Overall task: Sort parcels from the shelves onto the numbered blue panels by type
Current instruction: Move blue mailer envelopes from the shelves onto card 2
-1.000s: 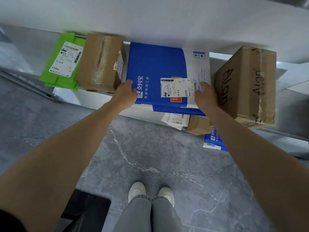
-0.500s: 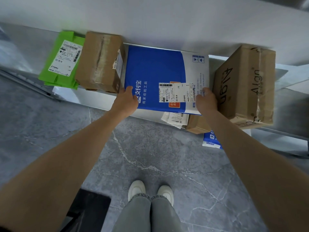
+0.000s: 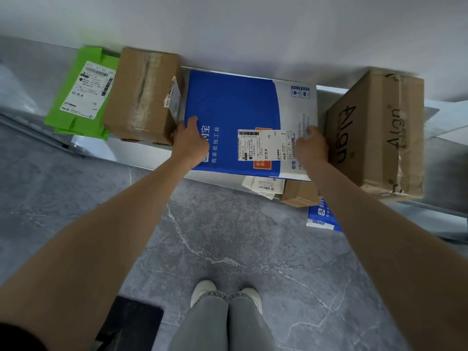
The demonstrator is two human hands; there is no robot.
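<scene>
On the upper shelf (image 3: 126, 153), between 2 cardboard boxes, lies the flat blue-and-white parcel (image 3: 235, 110), its near edge close to the shelf's front lip. We hold it by both sides. Our left hand (image 3: 190, 141) grips the left edge with the thumb on the top face, and our right hand (image 3: 312, 145) grips the right edge beside the shipping label (image 3: 263, 145). The fingers of both are hidden, so we cannot tell how far under they reach.

A taped brown box (image 3: 141, 95) sits just beside the parcel on the left, with a green mailer (image 3: 81, 89) beyond it. The Align box (image 3: 374, 133) stands on the right. Lower down we see a white packet (image 3: 263, 184), a small brown box (image 3: 298, 195) and a second blue parcel (image 3: 321, 216).

No numbered blue panel is in view. We judge this parcel gripped but not yet lifted, with 6 more waiting.
</scene>
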